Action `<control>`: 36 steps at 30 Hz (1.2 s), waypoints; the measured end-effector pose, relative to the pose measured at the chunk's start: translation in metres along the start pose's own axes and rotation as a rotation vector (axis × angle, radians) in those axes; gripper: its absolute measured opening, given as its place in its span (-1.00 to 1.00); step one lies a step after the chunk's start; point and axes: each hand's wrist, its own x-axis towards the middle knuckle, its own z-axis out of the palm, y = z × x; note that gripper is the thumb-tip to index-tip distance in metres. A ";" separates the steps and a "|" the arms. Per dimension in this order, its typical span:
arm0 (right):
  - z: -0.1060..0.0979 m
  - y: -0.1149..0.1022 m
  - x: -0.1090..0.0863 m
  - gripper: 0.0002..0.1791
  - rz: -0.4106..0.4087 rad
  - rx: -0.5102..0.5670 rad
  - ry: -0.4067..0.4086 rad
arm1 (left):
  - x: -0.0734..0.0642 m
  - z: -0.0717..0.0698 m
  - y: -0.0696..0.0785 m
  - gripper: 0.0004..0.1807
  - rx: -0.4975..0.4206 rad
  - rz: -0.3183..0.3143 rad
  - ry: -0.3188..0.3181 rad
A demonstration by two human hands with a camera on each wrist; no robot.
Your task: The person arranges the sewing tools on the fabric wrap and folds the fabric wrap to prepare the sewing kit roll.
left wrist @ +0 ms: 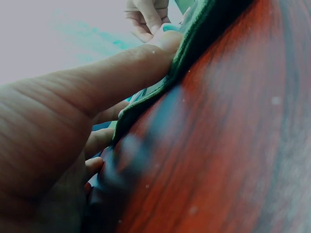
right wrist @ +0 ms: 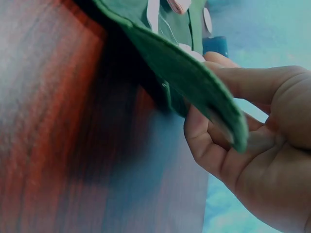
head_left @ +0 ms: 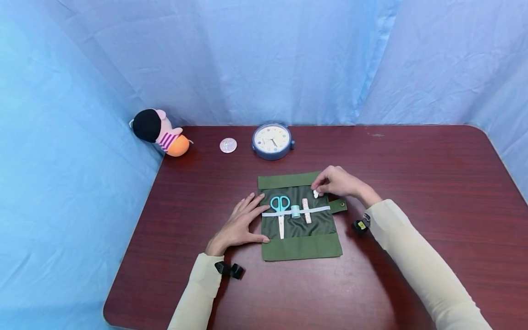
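A green cloth sewing roll (head_left: 301,248) lies unfolded on the table. Under its pale elastic band sit teal-handled scissors (head_left: 281,211), a light-blue thread spool (head_left: 295,211) and a folded pink-and-white tape measure (head_left: 306,211). My left hand (head_left: 243,222) rests with fingers spread along the roll's left edge; the thumb lies on that edge in the left wrist view. Over the roll's upper right, my right hand (head_left: 336,181) pinches a small white piece (head_left: 316,193) between thumb and fingertips. A thin thread shows near that piece in the right wrist view, where the green snap tab (right wrist: 180,73) partly covers the fingers.
At the back of the reddish-brown table (head_left: 412,183) stands a blue round clock (head_left: 272,141), with a clear shiny disc (head_left: 228,145) to its left. A plush doll (head_left: 162,133) lies at the back left corner. Blue curtains (head_left: 264,59) hang behind and beside the table.
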 end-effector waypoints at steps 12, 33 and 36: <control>0.009 -0.006 0.001 -0.82 -0.023 -0.062 -0.080 | 0.000 0.000 0.000 -0.05 0.000 0.002 -0.001; 0.018 -0.021 0.002 -0.91 -0.063 -0.127 -0.132 | 0.000 0.001 0.000 -0.05 0.006 -0.005 0.000; 0.020 -0.021 0.002 -0.91 -0.065 -0.137 -0.117 | 0.000 0.001 0.000 -0.05 0.004 -0.001 0.003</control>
